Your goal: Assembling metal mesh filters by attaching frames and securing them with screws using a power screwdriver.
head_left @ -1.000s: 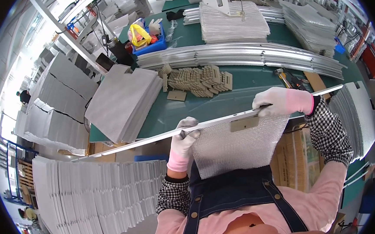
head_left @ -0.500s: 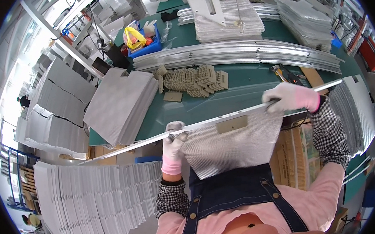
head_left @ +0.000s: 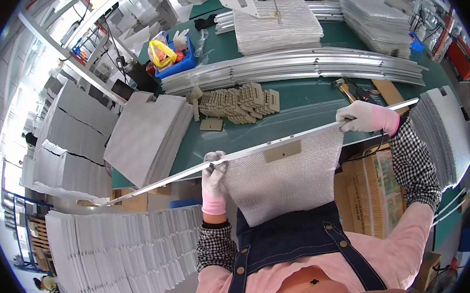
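A long thin metal strip [head_left: 188, 173] slants across in front of me, its right end higher than its left. My left hand [head_left: 214, 183], in a white and pink glove, is closed around the strip near its middle. Farther right, my gloved right hand [head_left: 367, 117] grips the same strip close to its right end. Below the strip, between my hands, hangs a silvery mesh sheet [head_left: 281, 184] with its lower edge against my apron. A small beige plate [head_left: 283, 152] sits at the sheet's upper edge, just under the strip. My fingertips are partly hidden behind the strip.
On the green table [head_left: 297, 96] lie stacked beige plates [head_left: 237, 101], long metal profiles [head_left: 295, 66], a blue bin [head_left: 177, 60] and a hammer [head_left: 344, 89]. White panels [head_left: 123, 258] stand at lower left, mesh sheets [head_left: 444, 137] at right. A cardboard box [head_left: 366, 192] is below.
The strip's right end and my right hand have shifted slightly left with the mesh sheet. Both hands keep their grip. The whole view has also shifted a little.
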`<state>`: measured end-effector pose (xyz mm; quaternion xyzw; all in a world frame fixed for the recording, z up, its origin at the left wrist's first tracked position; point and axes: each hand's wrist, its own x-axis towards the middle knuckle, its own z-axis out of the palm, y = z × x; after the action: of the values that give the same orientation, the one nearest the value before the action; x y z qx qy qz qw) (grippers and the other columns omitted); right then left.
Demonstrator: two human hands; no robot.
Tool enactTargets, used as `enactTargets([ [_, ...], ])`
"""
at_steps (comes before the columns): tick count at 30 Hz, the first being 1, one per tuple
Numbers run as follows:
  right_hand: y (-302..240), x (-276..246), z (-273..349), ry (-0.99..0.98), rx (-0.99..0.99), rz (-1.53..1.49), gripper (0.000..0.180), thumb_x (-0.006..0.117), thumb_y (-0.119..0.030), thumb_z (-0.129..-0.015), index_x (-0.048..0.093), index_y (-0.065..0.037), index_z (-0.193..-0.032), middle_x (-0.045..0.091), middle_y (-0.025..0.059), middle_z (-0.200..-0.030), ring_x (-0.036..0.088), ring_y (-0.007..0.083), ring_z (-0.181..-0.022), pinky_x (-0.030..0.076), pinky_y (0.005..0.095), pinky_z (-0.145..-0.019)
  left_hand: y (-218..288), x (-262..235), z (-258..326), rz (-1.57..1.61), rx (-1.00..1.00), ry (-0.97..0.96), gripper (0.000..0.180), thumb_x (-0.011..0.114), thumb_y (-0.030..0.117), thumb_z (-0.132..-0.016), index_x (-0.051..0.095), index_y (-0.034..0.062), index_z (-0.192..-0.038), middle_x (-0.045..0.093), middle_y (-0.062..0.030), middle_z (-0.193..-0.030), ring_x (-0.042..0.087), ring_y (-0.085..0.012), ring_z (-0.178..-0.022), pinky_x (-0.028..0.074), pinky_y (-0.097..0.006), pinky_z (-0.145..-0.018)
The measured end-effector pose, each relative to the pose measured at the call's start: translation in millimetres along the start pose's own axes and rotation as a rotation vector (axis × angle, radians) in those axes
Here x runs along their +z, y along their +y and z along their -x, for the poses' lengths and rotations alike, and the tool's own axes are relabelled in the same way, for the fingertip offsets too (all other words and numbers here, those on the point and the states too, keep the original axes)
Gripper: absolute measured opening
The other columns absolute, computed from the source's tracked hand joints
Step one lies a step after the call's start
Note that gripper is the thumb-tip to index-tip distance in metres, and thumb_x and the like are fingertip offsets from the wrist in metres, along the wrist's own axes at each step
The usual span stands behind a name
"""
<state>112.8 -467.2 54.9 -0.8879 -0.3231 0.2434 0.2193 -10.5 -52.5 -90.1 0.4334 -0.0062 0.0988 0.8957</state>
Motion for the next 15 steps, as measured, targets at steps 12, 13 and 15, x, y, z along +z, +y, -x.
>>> enactTargets([
  [12, 42, 60, -28, 0.293, -0.103, 0.407, 0.033, 0.076, -0.031, -0.073, 0.058, -0.004, -0.069, 0.060, 0.0223, -0.070, 0.063, 0.0423, -0.072, 0.049, 0.0492, -0.065, 23, -7, 0, -0.564, -0.025, -0.119, 0.050, 0.066, 0.022, -0.094, 0.052, 0.0009, -0.137, 0.063, -0.0056, -0.115, 0.059, -0.0154, -0.106, 0.047, -0.029, -0.095],
  [13, 37, 59, -28, 0.283, -0.062, 0.457, 0.033, 0.077, -0.030, -0.071, 0.058, -0.004, -0.068, 0.060, 0.0219, -0.070, 0.063, 0.0419, -0.072, 0.049, 0.0487, -0.065, 34, -14, 8, -0.697, -0.103, -0.099, 0.050, 0.066, 0.023, -0.093, 0.053, -0.0011, -0.135, 0.064, -0.0077, -0.114, 0.060, -0.0168, -0.106, 0.048, -0.030, -0.093],
  [15, 32, 59, -36, 0.333, -0.095, 0.417, 0.031, 0.079, -0.025, -0.068, 0.058, -0.002, -0.067, 0.060, 0.0227, -0.068, 0.064, 0.0421, -0.072, 0.050, 0.0484, -0.064, 51, -35, 28, -1.201, 0.107, -0.179, 0.046, 0.067, 0.030, -0.092, 0.061, -0.0012, -0.125, 0.069, -0.0152, -0.109, 0.066, -0.0244, -0.101, 0.052, -0.036, -0.087],
])
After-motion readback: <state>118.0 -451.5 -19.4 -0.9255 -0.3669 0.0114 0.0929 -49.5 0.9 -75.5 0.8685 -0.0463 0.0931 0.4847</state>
